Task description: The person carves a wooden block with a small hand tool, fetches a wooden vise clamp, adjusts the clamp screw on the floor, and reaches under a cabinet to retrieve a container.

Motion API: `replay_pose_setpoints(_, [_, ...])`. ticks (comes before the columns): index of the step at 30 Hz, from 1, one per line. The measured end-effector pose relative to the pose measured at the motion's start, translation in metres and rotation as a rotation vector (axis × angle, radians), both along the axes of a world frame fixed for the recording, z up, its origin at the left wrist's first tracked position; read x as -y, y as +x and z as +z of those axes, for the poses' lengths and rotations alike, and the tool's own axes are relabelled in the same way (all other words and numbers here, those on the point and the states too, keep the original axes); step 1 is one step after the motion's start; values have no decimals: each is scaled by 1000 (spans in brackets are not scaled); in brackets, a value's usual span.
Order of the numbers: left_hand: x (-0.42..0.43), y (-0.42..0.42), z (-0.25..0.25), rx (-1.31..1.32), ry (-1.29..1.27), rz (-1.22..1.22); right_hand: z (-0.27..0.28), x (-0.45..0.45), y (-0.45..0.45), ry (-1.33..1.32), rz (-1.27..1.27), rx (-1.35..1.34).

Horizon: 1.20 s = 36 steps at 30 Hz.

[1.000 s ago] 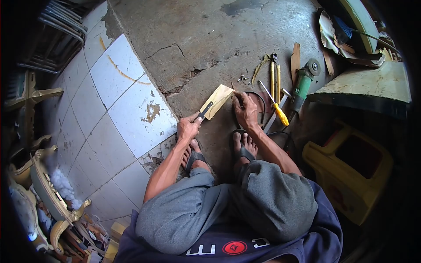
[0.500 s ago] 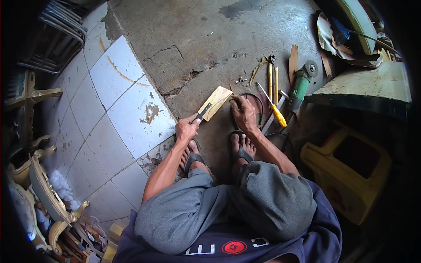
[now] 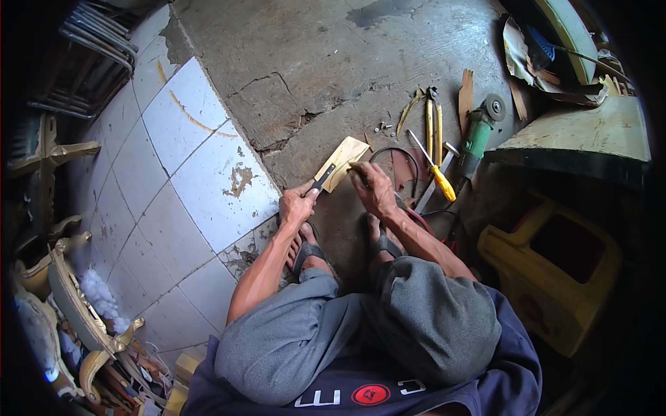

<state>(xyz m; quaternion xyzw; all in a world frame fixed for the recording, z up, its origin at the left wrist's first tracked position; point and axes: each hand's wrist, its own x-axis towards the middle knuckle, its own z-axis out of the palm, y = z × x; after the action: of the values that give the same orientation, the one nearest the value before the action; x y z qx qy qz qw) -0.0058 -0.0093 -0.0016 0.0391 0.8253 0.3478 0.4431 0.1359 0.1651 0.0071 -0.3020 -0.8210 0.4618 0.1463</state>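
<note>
A green angle grinder (image 3: 477,137) lies beyond and right of a worker's right hand (image 3: 375,189), whose fingers curl near a pale wooden block (image 3: 348,158), any hold unclear. The block extends ahead of the left hand (image 3: 297,205), closed on the near end of a slim black piece (image 3: 325,175) against the wood.

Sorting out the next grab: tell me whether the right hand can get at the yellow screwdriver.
Probably yes: the screwdriver lies close by the right hand, its yellow handle uncovered. Whether the fingertips already pinch something small, I cannot tell.
</note>
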Motion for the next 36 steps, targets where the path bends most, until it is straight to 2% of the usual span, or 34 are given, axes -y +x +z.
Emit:
replay_pose_setpoints(4, [-3,-3,0,-12,4,-1,-1,-13,1,52,-125,2])
replay_pose_setpoints(8, [0,0,-1,9,0,0,-4,-18,4,80,-142,-2])
replay_pose_setpoints(11, [0,1,6,9,41,16,-2,-8,3,35,-164,90])
replay_pose_setpoints(14, [-3,0,5,1,23,18,1,11,1,4,38,73])
replay_pose_setpoints(17, [0,-2,0,6,-25,-18,0,6,1,-6,53,123])
replay_pose_setpoints(19, [-1,0,3,1,-9,3,-1,0,2,35,-117,42])
replay_pose_setpoints(23, [-4,-1,7,1,0,11,-5,-9,2,41,-146,144])
replay_pose_setpoints(25, [-2,0,4,4,14,11,-2,-1,-5,40,-58,-15])
replay_pose_setpoints(26, [-2,0,3,3,26,12,2,5,-2,-6,12,72])
replay_pose_setpoints(29, [-5,-2,8,-15,0,-19,-6,11,-3,64,112,30])
replay_pose_setpoints(32, [-1,-1,6,-6,-9,-3,8,7,-2,-16,-138,36])
replay_pose_setpoints(36, [-1,0,6,11,42,21,0,1,-2,68,-114,44])
